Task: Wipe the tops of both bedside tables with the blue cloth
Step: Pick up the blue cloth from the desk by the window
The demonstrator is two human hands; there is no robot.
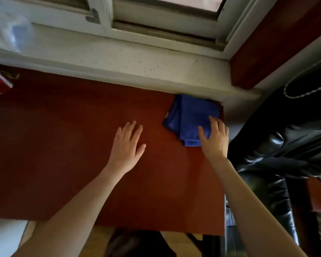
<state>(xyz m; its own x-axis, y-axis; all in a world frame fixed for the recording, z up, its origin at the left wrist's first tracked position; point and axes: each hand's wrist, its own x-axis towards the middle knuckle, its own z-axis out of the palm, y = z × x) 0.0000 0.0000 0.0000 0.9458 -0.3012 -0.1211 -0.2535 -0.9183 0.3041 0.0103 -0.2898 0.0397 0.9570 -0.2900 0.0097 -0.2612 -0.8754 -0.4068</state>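
Hands spread flat: right (214, 138) pressing folded blue cloth (190, 117) into surface (63, 145) corner for wiping, left (127, 145) bracing, empty.

- From my view the red-brown tabletop (63, 145) lies bare from 6 to 9 o'clock.
- Window sill (119, 58) walls 12 o'clock; black padded furniture (285, 141) blocks 3 o'clock.
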